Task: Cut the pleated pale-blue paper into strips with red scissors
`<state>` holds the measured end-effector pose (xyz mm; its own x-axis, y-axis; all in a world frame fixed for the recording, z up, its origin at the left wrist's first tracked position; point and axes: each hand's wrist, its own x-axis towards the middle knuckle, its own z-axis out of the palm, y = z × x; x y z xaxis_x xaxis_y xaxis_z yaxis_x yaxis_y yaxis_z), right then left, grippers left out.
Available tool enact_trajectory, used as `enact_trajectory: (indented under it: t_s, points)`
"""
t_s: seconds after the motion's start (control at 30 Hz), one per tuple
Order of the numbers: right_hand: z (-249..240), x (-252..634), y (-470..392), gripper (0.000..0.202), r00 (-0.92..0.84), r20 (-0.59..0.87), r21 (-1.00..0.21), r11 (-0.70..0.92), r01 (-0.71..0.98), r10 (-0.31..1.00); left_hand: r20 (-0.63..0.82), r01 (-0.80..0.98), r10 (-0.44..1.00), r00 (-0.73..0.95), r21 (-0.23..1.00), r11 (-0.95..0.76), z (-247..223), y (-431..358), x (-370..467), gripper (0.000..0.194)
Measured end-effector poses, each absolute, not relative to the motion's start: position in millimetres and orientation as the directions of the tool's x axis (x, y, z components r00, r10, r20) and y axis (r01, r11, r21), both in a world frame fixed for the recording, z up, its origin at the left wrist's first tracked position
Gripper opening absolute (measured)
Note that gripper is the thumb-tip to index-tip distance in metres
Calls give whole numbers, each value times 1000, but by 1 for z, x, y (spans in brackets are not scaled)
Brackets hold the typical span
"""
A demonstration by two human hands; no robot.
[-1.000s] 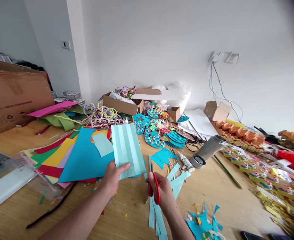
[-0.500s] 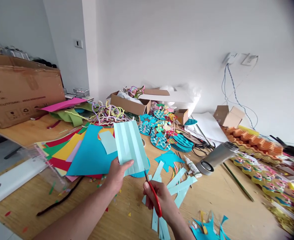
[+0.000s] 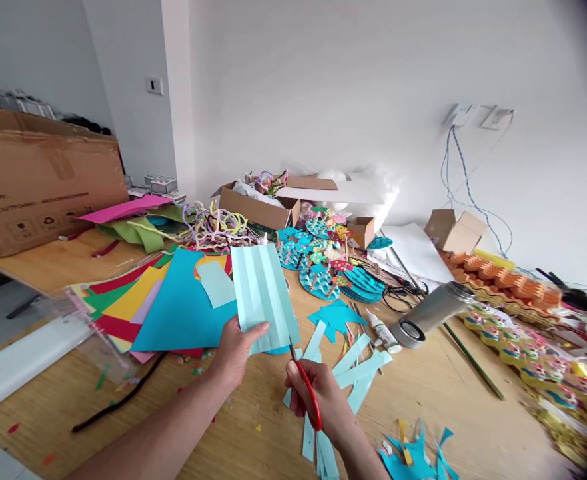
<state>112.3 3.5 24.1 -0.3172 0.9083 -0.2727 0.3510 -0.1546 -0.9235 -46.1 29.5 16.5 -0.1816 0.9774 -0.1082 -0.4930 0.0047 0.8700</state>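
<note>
Left fingers (image 3: 257,330): pinching firmly, nearly closed, on the pale-blue creased paper (image 3: 263,293), the thumb lying across its lower front while the other fingertips are hiding behind it.
Right fingers (image 3: 293,375): curling around the red-handled scissors (image 3: 310,389), gripping the handles; how widely they are spreading the loops, I cannot tell.
Creased paper: standing tilted above the left fingers, its long folds running up and away, its lower right corner reaching toward the right fingers.
Blades (image 3: 292,349): pointing up from the right fingers, the tips meeting the paper near that corner; whether they are parting or closing is not showing clearly.
Cut strips (image 3: 363,370): lying on the table (image 3: 268,450) beneath and to the right of the right fingers, several overlapping.
Step in hand: apparently cutting along the paper's right edge, judging by where the tips are resting.
Next move: probably calling for the left fingers to be keeping the paper taut while the right fingers are working the blades along a fold line.
Blue sheet (image 3: 170,320): spreading over coloured papers (image 3: 128,300) left of the left fingers.
Glue bottle (image 3: 385,335): lying right of the right fingers.
</note>
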Motion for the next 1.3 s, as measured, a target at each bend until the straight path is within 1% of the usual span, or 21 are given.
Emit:
enact_trajectory:
  t_s: [0.3,0.77,0.87,1.07,1.17,1.3]
  points:
    - [28,112,3,46,-317,-277,-919,-153,364,907,-128,-506,976,-174,862,22,15,30,-45,41]
    - [32,111,2,50,-299,-278,-904,-143,404,913,-110,-495,980,-167,869,14,14,30,-46,41]
    - [32,111,2,51,-292,-273,-905,-142,400,917,-120,-503,980,-160,864,24,16,29,-46,42]
    - [33,110,1,51,-279,-292,-901,-165,401,915,-115,-499,979,-165,867,18,19,29,-46,38]
    - [30,111,1,50,-274,-302,-902,-181,393,913,-133,-509,977,-169,860,29,20,29,-45,40]
    - [22,111,3,49,-262,-281,-913,-172,371,923,-136,-513,977,-166,858,32,21,29,-45,41]
